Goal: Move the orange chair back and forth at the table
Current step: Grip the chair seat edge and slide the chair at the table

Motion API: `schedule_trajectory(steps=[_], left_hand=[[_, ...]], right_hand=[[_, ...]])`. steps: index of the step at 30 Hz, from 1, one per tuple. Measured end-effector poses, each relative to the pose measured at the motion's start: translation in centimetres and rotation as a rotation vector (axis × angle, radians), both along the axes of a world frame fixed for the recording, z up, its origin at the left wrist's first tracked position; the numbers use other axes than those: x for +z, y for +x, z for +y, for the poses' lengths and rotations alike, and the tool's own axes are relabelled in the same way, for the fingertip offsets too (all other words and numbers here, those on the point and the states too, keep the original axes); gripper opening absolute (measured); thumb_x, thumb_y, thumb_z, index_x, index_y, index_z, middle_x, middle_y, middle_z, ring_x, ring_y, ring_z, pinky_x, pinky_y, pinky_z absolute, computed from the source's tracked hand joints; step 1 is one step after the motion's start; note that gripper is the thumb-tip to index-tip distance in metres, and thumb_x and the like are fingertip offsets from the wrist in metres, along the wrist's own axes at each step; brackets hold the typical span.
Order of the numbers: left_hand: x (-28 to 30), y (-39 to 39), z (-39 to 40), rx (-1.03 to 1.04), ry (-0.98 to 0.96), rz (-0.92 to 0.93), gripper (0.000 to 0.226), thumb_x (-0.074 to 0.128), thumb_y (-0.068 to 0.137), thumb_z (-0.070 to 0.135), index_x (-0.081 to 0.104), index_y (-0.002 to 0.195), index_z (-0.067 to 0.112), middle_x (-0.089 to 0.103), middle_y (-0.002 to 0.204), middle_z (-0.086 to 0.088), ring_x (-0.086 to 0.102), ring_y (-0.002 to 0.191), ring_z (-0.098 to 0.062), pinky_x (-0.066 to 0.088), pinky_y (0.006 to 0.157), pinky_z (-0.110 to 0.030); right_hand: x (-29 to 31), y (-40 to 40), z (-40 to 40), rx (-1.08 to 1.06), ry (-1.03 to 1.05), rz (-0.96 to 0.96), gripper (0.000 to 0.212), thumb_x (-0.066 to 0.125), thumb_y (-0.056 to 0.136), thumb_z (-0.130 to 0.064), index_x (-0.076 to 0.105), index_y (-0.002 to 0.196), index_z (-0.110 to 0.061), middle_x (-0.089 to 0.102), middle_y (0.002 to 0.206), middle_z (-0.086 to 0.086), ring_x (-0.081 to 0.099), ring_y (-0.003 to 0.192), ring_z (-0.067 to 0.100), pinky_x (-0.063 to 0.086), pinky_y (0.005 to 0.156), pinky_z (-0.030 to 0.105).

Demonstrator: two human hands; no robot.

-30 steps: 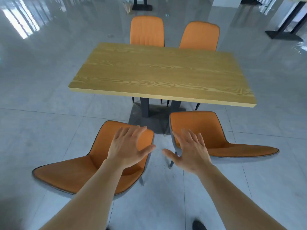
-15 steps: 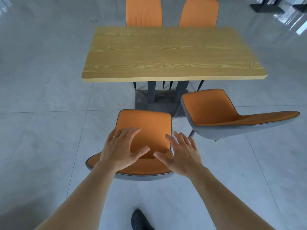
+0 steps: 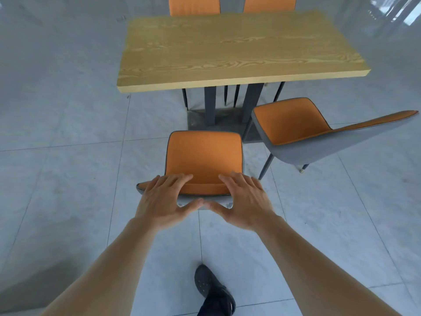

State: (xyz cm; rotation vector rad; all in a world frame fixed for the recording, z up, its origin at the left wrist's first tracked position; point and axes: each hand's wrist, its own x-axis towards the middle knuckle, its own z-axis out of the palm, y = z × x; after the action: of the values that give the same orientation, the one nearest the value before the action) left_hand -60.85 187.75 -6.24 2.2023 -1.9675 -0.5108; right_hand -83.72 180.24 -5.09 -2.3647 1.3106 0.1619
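Note:
An orange chair (image 3: 204, 158) with a grey shell stands in front of me, pulled back from the wooden table (image 3: 237, 49). Its seat faces the table and its backrest top is nearest to me. My left hand (image 3: 163, 200) lies over the left part of the backrest top, fingers on the orange front and thumb on the grey back. My right hand (image 3: 242, 200) holds the right part the same way. The two thumbs nearly touch behind the backrest.
A second orange chair (image 3: 293, 126) stands to the right, turned sideways near the table base (image 3: 214, 122). Two more orange chairs (image 3: 193, 5) sit at the table's far side. My dark shoe (image 3: 211, 290) is on the grey tiled floor below.
My hands came down from above the seat onto the chair's backrest top and closed round it. The view shifted left until the chair stood straight ahead.

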Motion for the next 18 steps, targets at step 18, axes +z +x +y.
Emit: schedule_trajectory(steps=[18], left_hand=[[-2.6,1.4,-1.8,0.001,-0.124,-0.078,0.071,0.035,0.086,0.086,0.057,0.133,0.037,0.063,0.125,0.019,0.055,0.117,-0.014,0.042,0.103,-0.038]], right_hand=[[-4.6,0.6,-2.0,0.009,-0.154,-0.071,0.081,0.026,0.090,-0.081,0.049,0.146,-0.027,0.058,0.135,-0.004,0.050,0.125,0.029,0.035,0.114,0.050]])
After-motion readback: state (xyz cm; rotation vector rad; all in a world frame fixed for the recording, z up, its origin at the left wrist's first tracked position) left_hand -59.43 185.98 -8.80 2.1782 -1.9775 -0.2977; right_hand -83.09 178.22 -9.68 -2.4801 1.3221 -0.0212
